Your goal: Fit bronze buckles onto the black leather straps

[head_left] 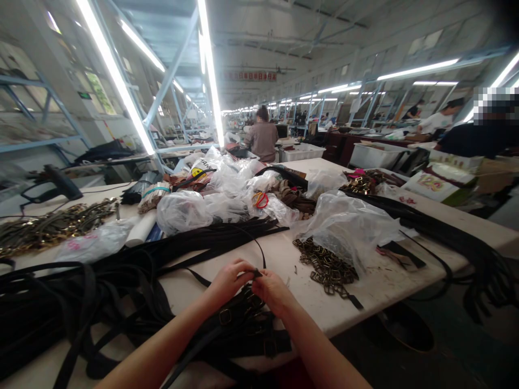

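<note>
Near the table's front edge, my left hand [234, 277] and my right hand [271, 289] meet, fingers pinched on a small dark strap piece [257, 273] between them. One thin black strap [259, 249] rises in a loop just behind the fingertips. Beneath both hands lie black straps with metal buckles [225, 316]. Long black straps [101, 289] spread in a tangled heap to the left. Bronze-coloured metal buckles [330, 267] form a pile on the right, partly under a clear plastic bag [344, 221].
Plastic bags [184, 209] and bundled straps cover the back of the table [385, 308]. A hot-air tool or similar black device [62, 182] stands at the left. More black straps [430, 227] hang over the right edge. Other people [263, 135] are farther off.
</note>
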`<state>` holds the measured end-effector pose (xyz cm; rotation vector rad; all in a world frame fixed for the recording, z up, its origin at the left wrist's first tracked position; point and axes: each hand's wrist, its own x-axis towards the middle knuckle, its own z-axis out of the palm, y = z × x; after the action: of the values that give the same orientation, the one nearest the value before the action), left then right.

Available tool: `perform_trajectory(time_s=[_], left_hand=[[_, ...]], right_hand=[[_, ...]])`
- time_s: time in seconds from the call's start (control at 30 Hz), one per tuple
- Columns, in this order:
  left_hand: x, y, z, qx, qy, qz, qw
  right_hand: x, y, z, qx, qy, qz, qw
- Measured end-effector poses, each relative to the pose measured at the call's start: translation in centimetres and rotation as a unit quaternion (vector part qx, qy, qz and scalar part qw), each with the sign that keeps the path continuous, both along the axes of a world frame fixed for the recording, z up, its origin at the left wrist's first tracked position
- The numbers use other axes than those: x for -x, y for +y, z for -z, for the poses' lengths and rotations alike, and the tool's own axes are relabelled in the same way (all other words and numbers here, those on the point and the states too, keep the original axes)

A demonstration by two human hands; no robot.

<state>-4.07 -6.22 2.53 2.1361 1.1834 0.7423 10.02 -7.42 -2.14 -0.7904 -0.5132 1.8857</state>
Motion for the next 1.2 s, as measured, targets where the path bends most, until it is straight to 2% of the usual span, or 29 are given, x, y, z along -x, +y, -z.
perform_trajectory(time_s=[0.1,0.23,0.3,0.4,0.5,0.7,0.87,0.97,1.07,1.2], left_hand=[[-0.1,0.1,0.1,0.029,-0.077,-0.037,0.996],[0.0,0.2,0.3,0.107,-0.097,-0.053,0.988],[0.0,0.3,0.4,0.086,-0.066,-0.088,0.990],[0.0,0.4,0.6,0.012,0.029,-0.148,0.989],[0.0,0.3,0.7,-0.035,0.094,-0.177,0.979],[0.2,0.3,0.6,-0.066,0.150,-0.168,0.972],[-0.3,-0.2,0.0,-0.113,0.219,-0.189,0.951],[-0.6,-0.4,-0.1,-0.111,0.253,-0.190,0.942],[-0.4,-0.1,0.1,-0.060,0.238,-0.167,0.955],[0.1,0.2,0.8,-0.016,0.157,-0.151,0.976]], right_hand=[[0.0,0.5,0.1,-0.014,-0.003,-0.004,1.000],[0.4,1.0,0.2,-0.017,-0.017,-0.015,1.000],[0.8,1.1,0.4,-0.020,-0.031,-0.020,0.999],[1.3,1.0,0.8,-0.019,-0.040,-0.023,0.999],[1.6,1.0,1.1,-0.019,-0.049,-0.026,0.998],[1.7,1.3,1.1,-0.029,-0.073,-0.016,0.997],[2.1,1.4,1.0,-0.048,-0.094,-0.014,0.994],[2.4,1.3,1.2,-0.059,-0.116,-0.002,0.991],[2.3,1.2,1.3,-0.085,-0.153,0.024,0.984],[1.4,1.1,0.7,-0.153,-0.200,0.038,0.967]])
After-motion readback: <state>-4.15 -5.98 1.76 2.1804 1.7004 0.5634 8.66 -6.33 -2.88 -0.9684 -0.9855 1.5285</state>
